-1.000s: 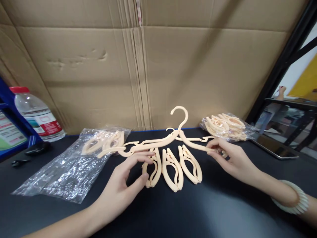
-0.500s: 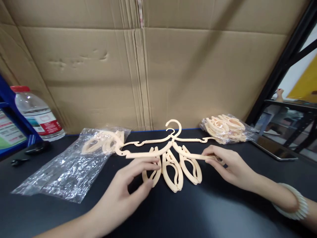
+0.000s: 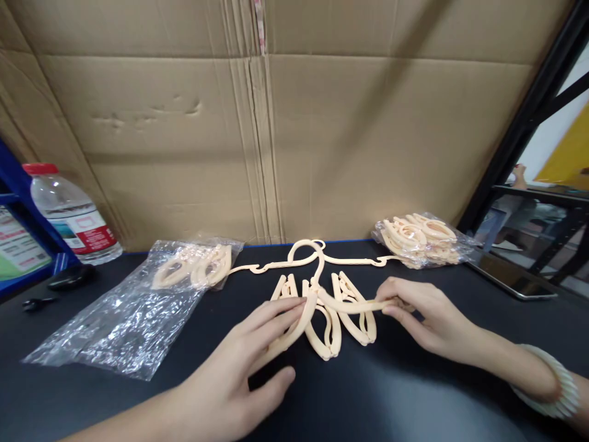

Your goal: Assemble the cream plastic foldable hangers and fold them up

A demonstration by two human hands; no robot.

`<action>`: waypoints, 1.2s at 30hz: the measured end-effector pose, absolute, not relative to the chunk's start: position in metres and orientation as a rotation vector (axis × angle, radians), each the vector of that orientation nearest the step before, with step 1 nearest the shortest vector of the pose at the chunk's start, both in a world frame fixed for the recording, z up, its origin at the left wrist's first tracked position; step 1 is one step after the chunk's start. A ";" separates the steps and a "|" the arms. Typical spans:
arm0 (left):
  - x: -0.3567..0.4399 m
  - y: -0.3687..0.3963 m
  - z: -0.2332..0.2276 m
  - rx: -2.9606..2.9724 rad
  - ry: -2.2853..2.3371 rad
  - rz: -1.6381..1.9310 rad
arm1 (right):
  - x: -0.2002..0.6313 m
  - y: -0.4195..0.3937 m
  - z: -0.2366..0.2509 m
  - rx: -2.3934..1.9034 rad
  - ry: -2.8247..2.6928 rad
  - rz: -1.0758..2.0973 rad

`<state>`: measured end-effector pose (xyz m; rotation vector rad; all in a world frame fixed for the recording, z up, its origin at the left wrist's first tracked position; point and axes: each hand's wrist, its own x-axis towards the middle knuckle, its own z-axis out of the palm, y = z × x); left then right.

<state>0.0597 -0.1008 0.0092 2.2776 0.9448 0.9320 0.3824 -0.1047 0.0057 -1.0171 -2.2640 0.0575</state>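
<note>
A cream plastic folding hanger (image 3: 317, 294) lies over a black table, its two arms bent downward and its hook (image 3: 304, 248) pointing away from me. My left hand (image 3: 243, 368) grips the hanger's left arm. My right hand (image 3: 421, 316) pinches the end of its right arm. Under the hanger lie three folded cream hangers (image 3: 329, 328) side by side. Behind them a second unfolded hanger (image 3: 363, 261) lies flat near the cardboard.
A crinkled clear bag (image 3: 133, 310) with folded hangers lies at the left. Another bag of folded hangers (image 3: 421, 236) sits at the back right, beside a tablet (image 3: 510, 276). A water bottle (image 3: 73, 215) and small dark objects (image 3: 69, 276) are at far left. A cardboard wall (image 3: 276, 123) rises behind.
Both hands have drawn the hanger toward me and folded its arms downward from nearly straight. The hook has dropped lower and swung to the left.
</note>
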 end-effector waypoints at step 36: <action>0.062 -0.082 0.007 1.373 0.900 1.128 | 0.373 -0.109 0.014 -1.086 -1.956 0.689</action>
